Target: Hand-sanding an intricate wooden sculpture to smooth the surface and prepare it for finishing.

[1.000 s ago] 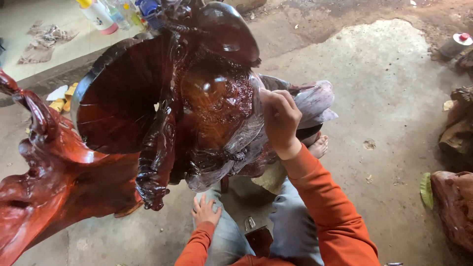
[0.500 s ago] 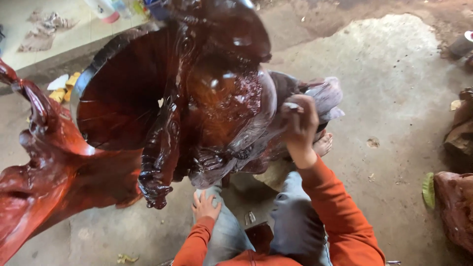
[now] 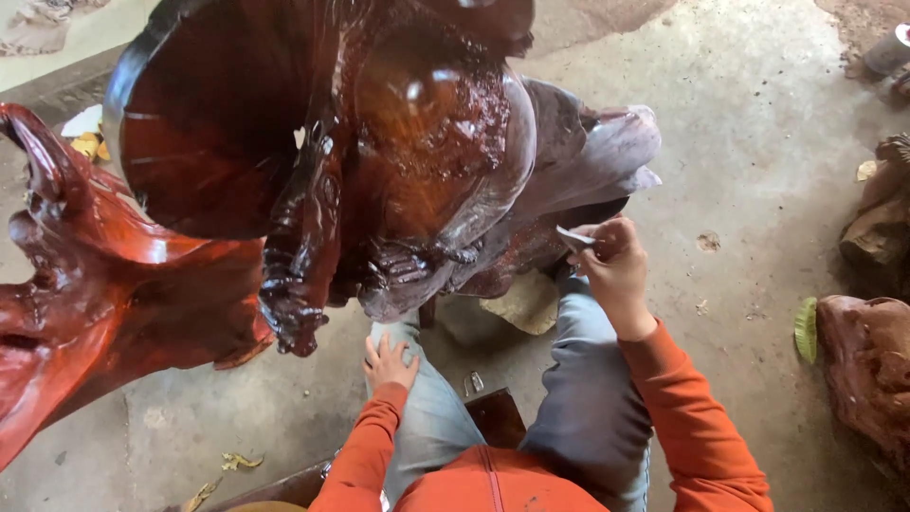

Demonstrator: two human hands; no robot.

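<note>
A large, glossy dark-red carved wooden statue point(image 3: 398, 161) fills the upper left and centre of the head view, on a reddish root-like base point(image 3: 104, 303). Its lower right part point(image 3: 588, 152) is duller and greyish. My right hand point(image 3: 614, 270) is pinched on a small grey piece, probably sandpaper point(image 3: 573, 237), held just off the statue's lower right edge. My left hand point(image 3: 387, 363) rests flat on my left knee, fingers spread, holding nothing. I sit with knees in blue jeans and wear orange sleeves.
Bare concrete floor point(image 3: 749, 171) lies to the right. Other rough carved wood pieces point(image 3: 872, 370) stand at the right edge, with a green leaf point(image 3: 807, 329) beside them. A flat stone point(image 3: 519, 303) lies under the statue. Small metal bits point(image 3: 472, 382) lie between my knees.
My right hand has come down and away from the statue's side, still pinching the grey piece. The view has tilted downward. My left hand stays on the knee.
</note>
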